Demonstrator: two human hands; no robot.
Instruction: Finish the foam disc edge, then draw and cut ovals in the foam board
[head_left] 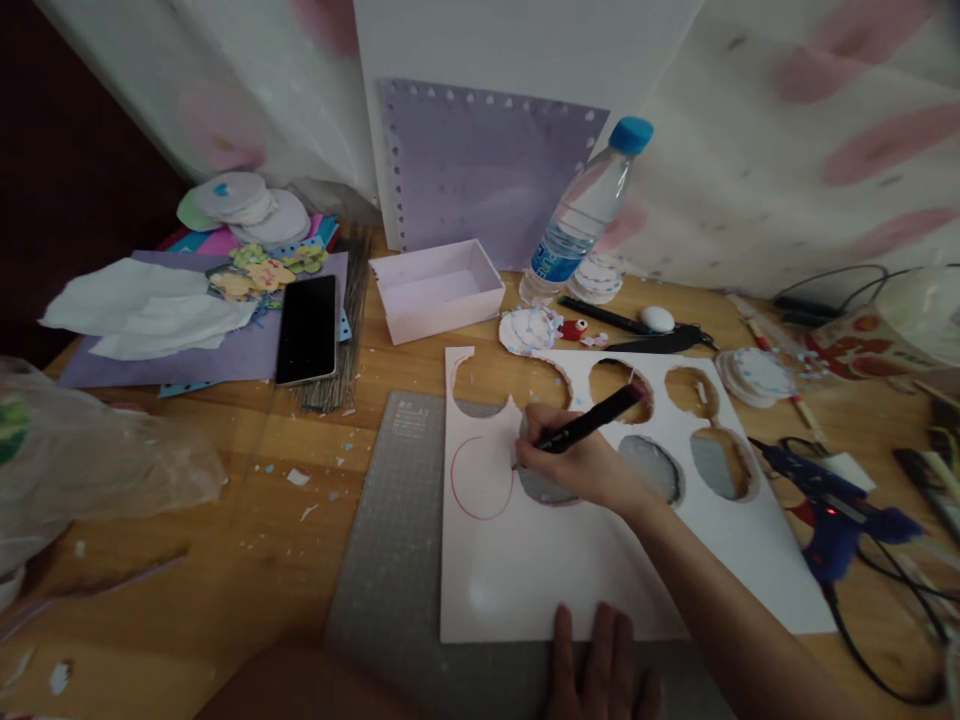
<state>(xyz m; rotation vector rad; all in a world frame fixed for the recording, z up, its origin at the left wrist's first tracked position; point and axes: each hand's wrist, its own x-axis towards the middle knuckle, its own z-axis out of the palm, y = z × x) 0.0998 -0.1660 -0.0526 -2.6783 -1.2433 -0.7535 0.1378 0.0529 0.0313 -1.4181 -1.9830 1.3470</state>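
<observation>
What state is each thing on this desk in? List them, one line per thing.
White sheet: flat on the cutting mat, several round holes cut out, one red circle drawn.
Black pen: gripped in right hand, tip at sheet.
Left hand: flat, pressing sheet's near edge.
Water bottle: capped, leaning.
Pink box: open, lidless.
Phone: screen dark.
Glue gun: lying down, red light on.

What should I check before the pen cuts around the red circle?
1. Right hand grips the black pen tool: ok.
2. Tip sits at the edge of the red circle: ok.
3. Left hand presses the white sheet's near edge: ok.
4. Grey cutting mat lies under the sheet: ok.
5. Left fingers away from the tip: ok.
6. Blue glue gun beside the sheet, a red light showing; hot or not: cannot tell.
</observation>
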